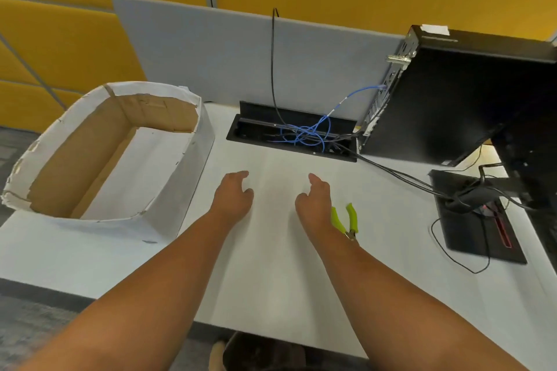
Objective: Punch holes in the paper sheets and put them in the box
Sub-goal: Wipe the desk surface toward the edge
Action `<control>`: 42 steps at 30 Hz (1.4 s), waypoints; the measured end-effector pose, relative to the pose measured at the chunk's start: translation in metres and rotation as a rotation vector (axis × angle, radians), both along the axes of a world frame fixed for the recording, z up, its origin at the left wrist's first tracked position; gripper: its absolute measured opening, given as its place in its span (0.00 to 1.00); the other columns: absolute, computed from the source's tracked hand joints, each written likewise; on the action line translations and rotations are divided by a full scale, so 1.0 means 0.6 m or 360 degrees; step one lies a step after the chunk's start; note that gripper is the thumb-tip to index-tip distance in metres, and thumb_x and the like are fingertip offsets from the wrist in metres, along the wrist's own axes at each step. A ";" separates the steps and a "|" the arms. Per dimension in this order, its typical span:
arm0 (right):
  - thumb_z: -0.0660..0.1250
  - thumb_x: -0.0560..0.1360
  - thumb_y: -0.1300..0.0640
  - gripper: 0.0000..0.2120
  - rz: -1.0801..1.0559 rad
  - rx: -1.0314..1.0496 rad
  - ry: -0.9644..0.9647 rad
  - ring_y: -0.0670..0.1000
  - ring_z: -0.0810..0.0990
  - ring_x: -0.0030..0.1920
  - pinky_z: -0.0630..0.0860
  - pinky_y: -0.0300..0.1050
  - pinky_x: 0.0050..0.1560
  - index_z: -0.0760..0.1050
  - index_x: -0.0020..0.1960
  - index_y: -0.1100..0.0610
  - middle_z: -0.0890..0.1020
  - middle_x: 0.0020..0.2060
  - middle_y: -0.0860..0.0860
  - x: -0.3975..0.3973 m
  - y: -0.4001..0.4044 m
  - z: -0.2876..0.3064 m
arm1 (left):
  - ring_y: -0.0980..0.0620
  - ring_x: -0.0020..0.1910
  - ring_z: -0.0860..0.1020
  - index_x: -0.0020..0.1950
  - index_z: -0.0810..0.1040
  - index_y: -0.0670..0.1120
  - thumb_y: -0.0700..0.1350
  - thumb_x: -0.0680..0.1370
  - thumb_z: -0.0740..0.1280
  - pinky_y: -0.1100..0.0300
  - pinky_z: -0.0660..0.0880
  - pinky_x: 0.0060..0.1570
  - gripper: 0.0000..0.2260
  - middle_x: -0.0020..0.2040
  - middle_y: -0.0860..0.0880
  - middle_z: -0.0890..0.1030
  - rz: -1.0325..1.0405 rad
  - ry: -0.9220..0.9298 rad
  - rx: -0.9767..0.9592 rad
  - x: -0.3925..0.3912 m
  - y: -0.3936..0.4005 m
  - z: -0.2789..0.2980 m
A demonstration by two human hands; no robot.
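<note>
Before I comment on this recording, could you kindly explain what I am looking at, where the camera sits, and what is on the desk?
There is no machine here: a person wears one wide-angle camera on the head, looking forward and down, so you see their own arms. The left hand and right hand hover over the white desk, fingers loosely curled, holding nothing. To the left stands an open cardboard box wrapped in white paper. Just beside the right wrist lies a small plier-like tool with green handles, probably the hole punch. Behind the hands, a black cable tray holds tangled blue cables; a black computer stands at the right. I cannot pick out any loose paper sheets against the white desk.
</note>
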State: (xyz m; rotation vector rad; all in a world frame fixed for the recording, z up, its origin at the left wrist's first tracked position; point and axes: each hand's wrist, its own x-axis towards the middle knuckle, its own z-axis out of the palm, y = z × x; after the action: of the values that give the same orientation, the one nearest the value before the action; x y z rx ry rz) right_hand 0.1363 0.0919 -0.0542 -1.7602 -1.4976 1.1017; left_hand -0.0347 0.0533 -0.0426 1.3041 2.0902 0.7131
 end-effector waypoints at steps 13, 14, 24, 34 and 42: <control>0.53 0.81 0.56 0.30 0.0204 0.0015 -0.0560 0.56 0.43 0.79 0.45 0.49 0.78 0.46 0.79 0.63 0.48 0.79 0.58 0.020 -0.030 -0.123 | 0.43 0.78 0.46 0.78 0.49 0.42 0.49 0.82 0.56 0.45 0.51 0.74 0.28 0.79 0.43 0.47 0.0068 0.0295 -0.0356 -0.058 0.011 -0.102; 0.53 0.82 0.55 0.31 0.0226 0.0023 -0.0640 0.56 0.42 0.79 0.44 0.50 0.78 0.45 0.79 0.64 0.47 0.79 0.58 0.023 -0.029 -0.129 | 0.43 0.78 0.46 0.78 0.48 0.42 0.49 0.82 0.55 0.45 0.50 0.74 0.28 0.79 0.43 0.46 0.0084 0.0315 -0.0384 -0.063 0.013 -0.107; 0.44 0.82 0.44 0.33 0.0321 0.0014 -0.1180 0.59 0.39 0.78 0.37 0.59 0.76 0.42 0.78 0.63 0.42 0.79 0.60 0.012 0.015 -0.157 | 0.41 0.77 0.47 0.78 0.49 0.41 0.43 0.81 0.56 0.43 0.53 0.74 0.28 0.79 0.42 0.46 0.0040 0.0646 -0.0581 -0.092 0.051 -0.136; 0.37 0.80 0.40 0.34 0.0784 0.0248 -0.1230 0.54 0.34 0.78 0.34 0.58 0.76 0.39 0.79 0.59 0.37 0.78 0.54 -0.057 0.057 -0.161 | 0.43 0.78 0.44 0.78 0.48 0.43 0.43 0.80 0.59 0.46 0.50 0.75 0.30 0.79 0.45 0.43 -0.0023 0.0676 -0.0584 -0.113 0.092 -0.146; 0.36 0.78 0.40 0.36 0.0770 0.0340 -0.0997 0.55 0.39 0.79 0.38 0.54 0.77 0.44 0.79 0.60 0.43 0.79 0.55 -0.038 0.122 -0.149 | 0.43 0.78 0.46 0.78 0.50 0.43 0.41 0.81 0.58 0.45 0.51 0.75 0.28 0.79 0.45 0.45 0.0020 0.0729 -0.0529 -0.112 0.097 -0.148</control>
State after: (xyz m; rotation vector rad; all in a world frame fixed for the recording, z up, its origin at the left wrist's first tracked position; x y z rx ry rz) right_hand 0.1134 0.1649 -0.1438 -1.7162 -2.4128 0.5640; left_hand -0.1018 0.1114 -0.1311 1.3514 2.4404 0.0552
